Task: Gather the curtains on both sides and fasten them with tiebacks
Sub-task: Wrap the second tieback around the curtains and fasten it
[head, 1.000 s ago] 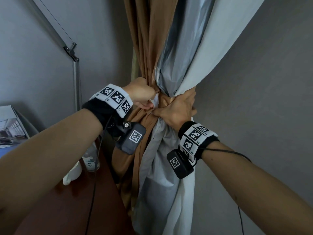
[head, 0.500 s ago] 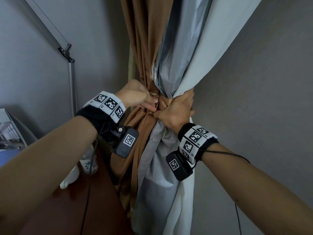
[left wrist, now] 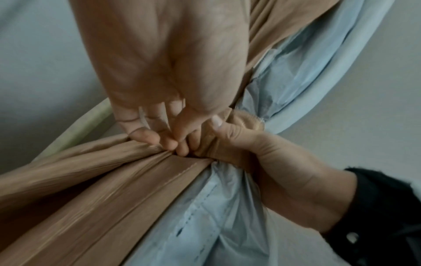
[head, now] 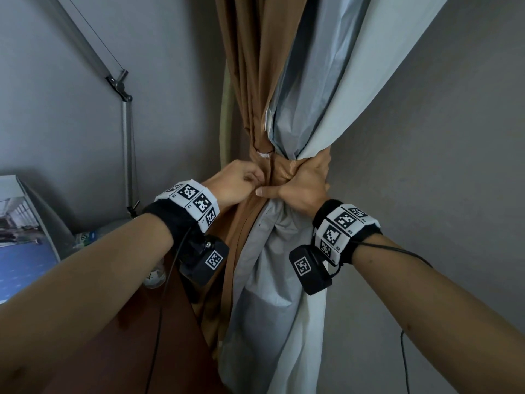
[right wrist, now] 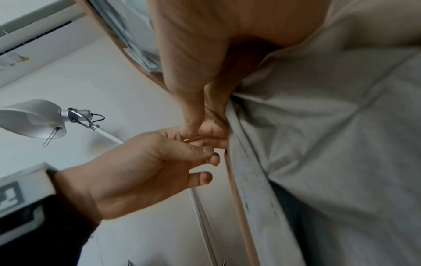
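The brown curtain (head: 255,66) and its grey lining (head: 312,81) are bunched into a narrow waist at the centre of the head view. A brown tieback (head: 287,173) wraps that waist. My right hand (head: 301,186) grips the bunch from the right, its thumb lying across the front below the band. My left hand (head: 254,180) sits at the left of the waist with curled fingers. In the left wrist view its fingertips (left wrist: 168,142) pinch brown fabric beside the tieback (left wrist: 246,120). In the right wrist view the left hand (right wrist: 200,144) pinches a thin brown strip against the right thumb (right wrist: 193,115).
A metal lamp arm (head: 125,137) stands left of the curtain, its white head (right wrist: 29,120) overhead. Below it are a dark wooden tabletop (head: 113,351), a water bottle (head: 154,275) and a picture board (head: 22,237). Grey walls close both sides. An air conditioner (right wrist: 34,32) hangs high.
My left hand has come off the front of the bunch and now pinches at its left side. The right thumb has stretched across the front, and the tieback band now shows.
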`<state>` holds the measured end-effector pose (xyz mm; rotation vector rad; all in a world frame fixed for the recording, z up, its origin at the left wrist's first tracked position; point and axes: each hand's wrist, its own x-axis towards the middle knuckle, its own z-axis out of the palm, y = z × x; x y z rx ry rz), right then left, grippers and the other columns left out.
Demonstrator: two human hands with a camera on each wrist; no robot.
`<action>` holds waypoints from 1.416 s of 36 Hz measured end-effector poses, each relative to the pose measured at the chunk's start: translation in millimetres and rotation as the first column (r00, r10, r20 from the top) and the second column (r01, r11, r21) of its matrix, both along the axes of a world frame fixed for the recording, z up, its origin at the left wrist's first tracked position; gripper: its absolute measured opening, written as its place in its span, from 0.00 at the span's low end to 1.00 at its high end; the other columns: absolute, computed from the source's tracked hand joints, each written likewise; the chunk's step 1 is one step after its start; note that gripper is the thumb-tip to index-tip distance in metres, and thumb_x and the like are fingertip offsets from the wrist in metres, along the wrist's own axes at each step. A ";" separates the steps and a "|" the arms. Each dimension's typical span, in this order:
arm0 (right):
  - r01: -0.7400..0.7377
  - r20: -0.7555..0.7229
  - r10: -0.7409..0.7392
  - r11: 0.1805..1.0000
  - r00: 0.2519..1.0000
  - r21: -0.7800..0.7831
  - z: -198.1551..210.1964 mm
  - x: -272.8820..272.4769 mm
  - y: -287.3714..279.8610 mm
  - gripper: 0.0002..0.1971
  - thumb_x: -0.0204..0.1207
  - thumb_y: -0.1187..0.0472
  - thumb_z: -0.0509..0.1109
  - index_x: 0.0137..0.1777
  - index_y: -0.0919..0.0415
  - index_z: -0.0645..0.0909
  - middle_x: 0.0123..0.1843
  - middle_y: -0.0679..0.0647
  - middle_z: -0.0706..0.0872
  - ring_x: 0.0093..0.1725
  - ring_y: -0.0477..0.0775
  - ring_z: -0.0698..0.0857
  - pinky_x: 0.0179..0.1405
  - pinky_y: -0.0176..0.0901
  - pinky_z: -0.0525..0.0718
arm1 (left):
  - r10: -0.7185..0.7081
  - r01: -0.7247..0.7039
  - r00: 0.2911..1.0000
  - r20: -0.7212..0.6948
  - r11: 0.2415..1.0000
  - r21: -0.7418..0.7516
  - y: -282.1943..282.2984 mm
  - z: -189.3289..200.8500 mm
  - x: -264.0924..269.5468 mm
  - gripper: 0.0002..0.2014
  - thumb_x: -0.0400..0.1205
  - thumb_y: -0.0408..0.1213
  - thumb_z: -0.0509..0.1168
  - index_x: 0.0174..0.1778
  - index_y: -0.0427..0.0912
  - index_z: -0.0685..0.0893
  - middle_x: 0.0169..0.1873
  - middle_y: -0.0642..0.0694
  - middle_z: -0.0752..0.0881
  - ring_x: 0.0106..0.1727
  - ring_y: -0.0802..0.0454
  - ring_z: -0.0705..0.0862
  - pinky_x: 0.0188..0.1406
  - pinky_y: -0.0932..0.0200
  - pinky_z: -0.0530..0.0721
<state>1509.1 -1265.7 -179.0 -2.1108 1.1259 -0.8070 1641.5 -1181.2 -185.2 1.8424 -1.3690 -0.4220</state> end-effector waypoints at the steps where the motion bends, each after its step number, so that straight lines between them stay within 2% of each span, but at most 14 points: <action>1: 0.011 0.029 -0.011 1.000 1.000 0.003 -0.3 0.4 0.5 0.82 0.42 0.42 0.91 0.83 0.64 0.33 0.81 0.55 0.54 0.83 0.57 0.55 0.83 0.57 0.57 | -0.010 0.010 1.000 -0.006 1.000 0.002 0.5 0.0 0.6 0.12 0.81 0.20 0.60 0.48 0.37 0.87 0.45 0.44 0.87 0.45 0.56 0.84 0.41 0.75 0.77; 7: 0.152 0.201 -0.141 0.988 0.969 -0.039 -5.5 5.1 6.9 0.72 0.54 0.39 0.86 0.85 0.65 0.39 0.85 0.56 0.56 0.85 0.56 0.58 0.83 0.59 0.60 | -0.073 0.080 0.994 -0.083 0.992 0.094 13.3 2.1 5.9 0.22 0.79 0.14 0.56 0.60 0.39 0.87 0.48 0.44 0.87 0.47 0.59 0.84 0.41 0.76 0.78; 11: 0.146 0.182 -0.134 0.988 0.974 -0.056 -7.0 9.5 7.3 0.68 0.58 0.40 0.84 0.85 0.66 0.41 0.86 0.57 0.55 0.86 0.56 0.57 0.83 0.63 0.57 | 0.041 -0.030 0.970 -0.241 0.998 0.049 15.5 14.0 11.0 0.06 0.82 0.39 0.71 0.53 0.47 0.89 0.46 0.53 0.88 0.50 0.62 0.86 0.50 0.65 0.86; 17: 0.135 0.222 -0.122 0.990 0.967 -0.043 -9.2 11.5 9.5 0.69 0.45 0.40 0.86 0.81 0.61 0.49 0.77 0.53 0.67 0.79 0.56 0.69 0.77 0.63 0.70 | 0.173 -0.198 0.947 -0.272 0.978 -0.065 -2.3 20.4 7.1 0.41 0.65 0.60 0.79 0.68 0.41 0.75 0.57 0.48 0.87 0.58 0.53 0.87 0.59 0.49 0.87; 20: 0.131 0.211 -0.124 0.991 0.969 -0.020 -10.0 10.8 6.5 0.76 0.41 0.43 0.90 0.83 0.60 0.44 0.76 0.55 0.65 0.78 0.58 0.69 0.76 0.63 0.72 | 0.082 -0.108 0.957 -0.279 0.991 -0.078 -8.7 17.4 5.2 0.32 0.72 0.53 0.78 0.70 0.42 0.79 0.61 0.51 0.88 0.63 0.55 0.86 0.68 0.56 0.82; 23: 0.128 0.186 -0.127 0.992 0.974 0.008 -9.5 11.0 2.4 0.78 0.44 0.45 0.91 0.85 0.60 0.38 0.75 0.61 0.65 0.76 0.63 0.71 0.77 0.57 0.73 | 0.078 -0.124 0.942 -0.327 0.985 -0.121 -12.9 19.1 7.7 0.28 0.72 0.48 0.79 0.62 0.34 0.85 0.55 0.43 0.91 0.58 0.49 0.89 0.61 0.57 0.87; 27: 0.121 0.209 -0.122 0.992 0.970 0.018 -8.8 9.9 -1.4 0.72 0.51 0.49 0.90 0.84 0.62 0.41 0.76 0.62 0.70 0.74 0.62 0.75 0.74 0.45 0.75 | 0.134 -0.210 0.923 -0.361 0.961 -0.181 -22.5 14.2 13.2 0.41 0.50 0.66 0.83 0.43 0.31 0.87 0.37 0.37 0.88 0.37 0.43 0.87 0.44 0.51 0.85; 32: 0.127 0.144 -0.121 0.991 0.982 -0.033 -7.3 -3.8 -7.8 0.50 0.56 0.51 0.88 0.70 0.61 0.59 0.56 0.51 0.81 0.60 0.59 0.84 0.58 0.42 0.82 | 0.141 -0.280 0.879 -0.456 0.926 -0.253 -28.7 8.2 9.4 0.23 0.65 0.41 0.85 0.21 0.39 0.75 0.17 0.53 0.78 0.21 0.59 0.74 0.26 0.65 0.74; 36: 0.093 0.195 -0.084 0.995 0.977 -0.034 -10.2 -13.5 -7.4 0.45 0.55 0.49 0.89 0.62 0.57 0.61 0.49 0.45 0.77 0.53 0.53 0.83 0.51 0.38 0.80 | 0.126 -0.256 0.891 -0.437 0.933 -0.253 -24.8 11.5 6.9 0.20 0.70 0.35 0.81 0.22 0.42 0.76 0.13 0.59 0.80 0.17 0.68 0.76 0.21 0.71 0.77; 39: 0.009 0.268 -0.007 1.000 0.963 -0.006 -19.8 -19.9 -8.4 0.48 0.50 0.49 0.91 0.61 0.54 0.60 0.58 0.48 0.78 0.58 0.49 0.81 0.56 0.37 0.79 | 0.106 -0.207 0.918 -0.382 0.950 -0.235 -17.5 13.7 6.4 0.16 0.77 0.39 0.76 0.30 0.38 0.78 0.20 0.57 0.84 0.22 0.70 0.81 0.26 0.74 0.80; 41: -0.053 0.275 0.046 0.998 0.960 0.020 -24.6 -23.4 -8.3 0.54 0.45 0.47 0.92 0.67 0.55 0.61 0.66 0.50 0.77 0.65 0.50 0.79 0.66 0.43 0.80 | 0.109 -0.186 0.931 -0.349 0.963 -0.197 -12.5 11.9 6.2 0.16 0.80 0.48 0.72 0.49 0.36 0.84 0.41 0.52 0.88 0.40 0.69 0.86 0.37 0.80 0.78; 43: -0.126 0.296 0.095 0.988 0.951 0.088 -25.2 -22.8 -6.6 0.61 0.41 0.44 0.91 0.72 0.54 0.58 0.70 0.50 0.76 0.68 0.50 0.79 0.71 0.49 0.80 | 0.039 -0.134 0.905 -0.423 0.971 -0.197 -7.2 11.3 5.1 0.42 0.73 0.63 0.72 0.75 0.38 0.73 0.65 0.46 0.84 0.65 0.57 0.83 0.61 0.69 0.78; 45: -0.186 0.358 0.124 0.972 0.926 0.143 -20.8 -20.8 -5.1 0.64 0.39 0.43 0.90 0.74 0.52 0.56 0.71 0.49 0.76 0.70 0.49 0.79 0.72 0.51 0.80 | -0.058 -0.083 0.868 -0.494 0.962 -0.259 -4.4 13.8 0.5 0.65 0.55 0.77 0.72 0.82 0.41 0.62 0.74 0.44 0.77 0.73 0.51 0.77 0.73 0.57 0.74; 51: -0.311 0.459 0.201 0.934 0.865 0.177 5.3 -22.4 -19.2 0.52 0.53 0.63 0.91 0.72 0.58 0.60 0.64 0.45 0.80 0.60 0.34 0.81 0.54 0.24 0.83 | 0.020 -0.137 0.907 -0.420 0.958 -0.252 -16.1 31.0 -5.2 0.82 0.43 0.70 0.81 0.86 0.45 0.38 0.83 0.46 0.64 0.81 0.51 0.66 0.79 0.55 0.66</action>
